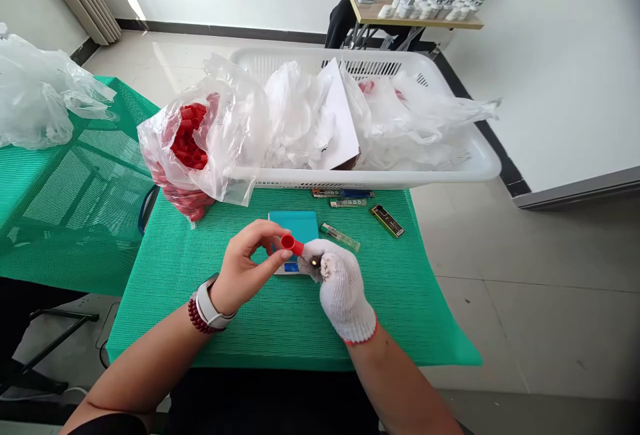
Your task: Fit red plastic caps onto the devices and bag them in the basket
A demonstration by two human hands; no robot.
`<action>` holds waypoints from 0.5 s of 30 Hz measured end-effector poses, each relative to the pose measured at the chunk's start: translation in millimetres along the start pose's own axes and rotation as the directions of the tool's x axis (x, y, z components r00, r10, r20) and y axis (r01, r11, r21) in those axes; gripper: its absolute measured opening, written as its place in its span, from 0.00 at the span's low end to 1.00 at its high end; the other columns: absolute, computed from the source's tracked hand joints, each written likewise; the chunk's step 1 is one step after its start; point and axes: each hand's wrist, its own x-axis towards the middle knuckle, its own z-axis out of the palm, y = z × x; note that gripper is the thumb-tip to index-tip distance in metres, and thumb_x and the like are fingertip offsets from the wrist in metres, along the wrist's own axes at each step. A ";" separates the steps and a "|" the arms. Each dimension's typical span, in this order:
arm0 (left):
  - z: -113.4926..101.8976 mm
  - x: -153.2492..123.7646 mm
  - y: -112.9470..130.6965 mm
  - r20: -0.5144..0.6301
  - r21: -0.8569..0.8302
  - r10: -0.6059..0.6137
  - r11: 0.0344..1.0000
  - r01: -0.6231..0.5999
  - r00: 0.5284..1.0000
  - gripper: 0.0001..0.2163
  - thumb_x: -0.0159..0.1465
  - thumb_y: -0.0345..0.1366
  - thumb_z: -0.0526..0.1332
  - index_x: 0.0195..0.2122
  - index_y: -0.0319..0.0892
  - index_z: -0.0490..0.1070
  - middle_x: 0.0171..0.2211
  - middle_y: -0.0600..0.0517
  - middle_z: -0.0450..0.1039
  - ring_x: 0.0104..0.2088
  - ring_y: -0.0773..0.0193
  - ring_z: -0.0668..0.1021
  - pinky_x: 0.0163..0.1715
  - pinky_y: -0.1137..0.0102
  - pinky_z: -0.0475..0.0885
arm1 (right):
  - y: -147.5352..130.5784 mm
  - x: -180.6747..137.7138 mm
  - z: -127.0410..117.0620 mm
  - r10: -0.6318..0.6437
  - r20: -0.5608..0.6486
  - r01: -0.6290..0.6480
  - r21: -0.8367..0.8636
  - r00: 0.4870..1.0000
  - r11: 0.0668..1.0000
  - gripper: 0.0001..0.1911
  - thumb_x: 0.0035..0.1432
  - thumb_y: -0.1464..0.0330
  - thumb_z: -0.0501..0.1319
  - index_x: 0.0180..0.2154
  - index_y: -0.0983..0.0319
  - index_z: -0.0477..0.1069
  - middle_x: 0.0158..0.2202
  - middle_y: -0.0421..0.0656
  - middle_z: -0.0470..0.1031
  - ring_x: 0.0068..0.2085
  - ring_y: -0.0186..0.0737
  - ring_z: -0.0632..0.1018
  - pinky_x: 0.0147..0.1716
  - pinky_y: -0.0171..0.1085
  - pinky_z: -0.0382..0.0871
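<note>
My bare left hand (246, 263) pinches a short red plastic tube (289, 242) between thumb and fingertips, its open end tilted up toward me. My right hand (341, 285), in a white knitted glove with a red cuff, is closed in a fist around a dark rod-like tool (315, 262) with a shiny yellowish round end. The rest of that tool is hidden in the glove. The tube's far end meets the gloved fingers. Under both hands lies a flat teal-topped object (295, 222), partly covered by them.
An open plastic bag of red tubes (190, 138) leans at the back left. Behind stands a white basket (465, 155) with clear bags and a white carton (340, 122). Several blade cases (341, 236) lie on the green-covered table (240, 328). Beyond, a person works at another table (420, 20).
</note>
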 end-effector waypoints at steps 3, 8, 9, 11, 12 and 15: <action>-1.1 1.4 3.9 0.068 0.044 0.075 0.996 -0.078 0.995 0.08 0.64 0.31 0.67 0.44 0.42 0.75 0.36 0.49 0.76 0.32 0.67 0.77 0.30 0.73 0.75 | 1.6 1.4 -2.2 -0.015 -0.055 0.015 0.002 0.998 1.000 0.24 0.70 0.56 0.46 0.37 0.62 0.75 0.33 0.45 0.75 0.30 0.36 0.74 0.25 0.34 0.69; -2.8 -0.1 5.7 0.143 -0.033 0.152 0.988 -0.149 0.978 0.09 0.62 0.31 0.69 0.43 0.42 0.73 0.34 0.49 0.75 0.33 0.65 0.76 0.32 0.71 0.75 | -3.2 4.1 -2.1 -0.060 -0.045 0.057 -0.070 0.997 0.996 0.23 0.71 0.59 0.46 0.35 0.62 0.74 0.32 0.45 0.76 0.32 0.37 0.76 0.29 0.35 0.71; -2.9 -0.9 5.1 0.125 -0.040 0.146 0.989 -0.142 0.981 0.09 0.62 0.31 0.69 0.42 0.42 0.73 0.34 0.50 0.74 0.33 0.65 0.76 0.32 0.71 0.74 | -3.9 3.9 -1.4 -0.071 -0.036 0.067 -0.082 0.997 0.994 0.23 0.71 0.59 0.45 0.35 0.62 0.74 0.32 0.45 0.76 0.33 0.38 0.77 0.30 0.36 0.72; -3.0 -2.0 4.0 0.078 -0.040 0.124 0.992 -0.121 0.989 0.09 0.61 0.30 0.69 0.40 0.42 0.71 0.35 0.51 0.73 0.32 0.67 0.75 0.31 0.72 0.73 | -3.6 2.8 0.1 -0.063 -0.005 0.063 -0.054 0.998 0.997 0.23 0.71 0.59 0.45 0.37 0.62 0.75 0.33 0.46 0.76 0.33 0.38 0.77 0.31 0.36 0.73; -3.0 -2.2 3.7 0.058 -0.034 0.115 0.993 -0.113 0.992 0.09 0.61 0.30 0.69 0.39 0.42 0.70 0.35 0.51 0.72 0.32 0.67 0.74 0.31 0.72 0.73 | -2.6 1.9 0.8 -0.049 0.016 0.050 -0.019 0.999 0.999 0.23 0.71 0.59 0.46 0.38 0.62 0.76 0.34 0.46 0.77 0.33 0.38 0.77 0.31 0.36 0.73; -2.9 -1.5 4.2 0.032 0.017 0.099 0.995 -0.099 0.995 0.09 0.60 0.29 0.69 0.38 0.42 0.69 0.34 0.52 0.71 0.31 0.68 0.73 0.30 0.73 0.71 | 1.5 -1.1 1.9 -0.010 0.065 0.004 0.077 0.998 0.997 0.23 0.71 0.57 0.47 0.40 0.63 0.77 0.35 0.46 0.77 0.31 0.37 0.76 0.29 0.36 0.74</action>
